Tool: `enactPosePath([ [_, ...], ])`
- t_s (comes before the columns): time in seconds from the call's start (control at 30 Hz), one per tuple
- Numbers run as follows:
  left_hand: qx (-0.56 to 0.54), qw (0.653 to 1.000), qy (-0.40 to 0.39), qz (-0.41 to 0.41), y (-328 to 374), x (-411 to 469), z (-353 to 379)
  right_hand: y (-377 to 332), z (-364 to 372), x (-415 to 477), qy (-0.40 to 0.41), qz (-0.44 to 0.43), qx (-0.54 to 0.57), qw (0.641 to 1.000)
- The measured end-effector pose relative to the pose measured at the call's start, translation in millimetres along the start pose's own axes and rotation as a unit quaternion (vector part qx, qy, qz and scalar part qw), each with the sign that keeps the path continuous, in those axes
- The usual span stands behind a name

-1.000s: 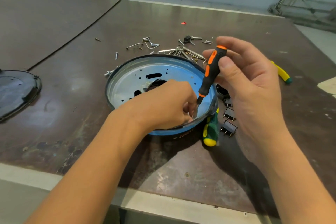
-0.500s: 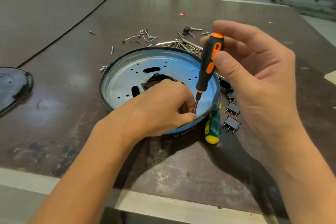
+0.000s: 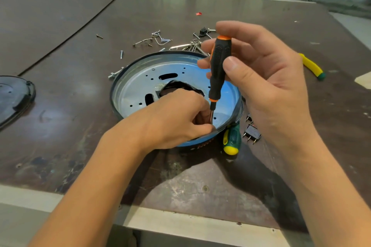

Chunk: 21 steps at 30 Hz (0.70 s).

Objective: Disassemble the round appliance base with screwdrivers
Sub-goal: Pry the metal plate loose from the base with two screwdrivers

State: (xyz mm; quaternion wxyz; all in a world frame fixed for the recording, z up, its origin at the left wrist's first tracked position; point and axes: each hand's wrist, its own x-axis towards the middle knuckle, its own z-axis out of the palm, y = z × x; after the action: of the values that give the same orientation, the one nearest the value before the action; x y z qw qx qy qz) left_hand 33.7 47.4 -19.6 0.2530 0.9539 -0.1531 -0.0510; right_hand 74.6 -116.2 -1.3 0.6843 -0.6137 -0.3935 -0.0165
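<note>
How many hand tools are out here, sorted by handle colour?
Orange-and-black screwdriver, in the right hand: 1
Green-and-yellow screwdriver beside the round metal base: 1
Yellow tool with a green end: 1
Total: 3

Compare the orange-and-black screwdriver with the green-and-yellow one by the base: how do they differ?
The orange-and-black screwdriver stands nearly upright, tip down inside the round base; the green-and-yellow screwdriver lies flat on the table at the base's near rim. The right hand grips the orange-and-black one; nothing holds the green-and-yellow one. The first shows handle and shaft; the second, only its handle. Both have two-colour handles.
</note>
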Motion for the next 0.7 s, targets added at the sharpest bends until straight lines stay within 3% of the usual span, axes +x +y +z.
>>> enactPosePath([
  [0.27, 0.016, 1.0, -0.001, 0.001, 0.5, 0.0, 0.7, 1.1, 1.1, -0.5, 0.052, 0.013, -0.044, 0.998],
  [0.57, 0.041, 0.999, 0.005, 0.005, -1.6, 0.6, 2.7, -0.4, 0.1, -0.6, -0.002, 0.03, 0.025, 0.999],
  [0.7, 0.047, 0.999, 0.002, 0.006, -2.1, 0.3, 2.7, -1.4, 0.7, -0.7, 0.013, 0.034, 0.025, 0.999],
])
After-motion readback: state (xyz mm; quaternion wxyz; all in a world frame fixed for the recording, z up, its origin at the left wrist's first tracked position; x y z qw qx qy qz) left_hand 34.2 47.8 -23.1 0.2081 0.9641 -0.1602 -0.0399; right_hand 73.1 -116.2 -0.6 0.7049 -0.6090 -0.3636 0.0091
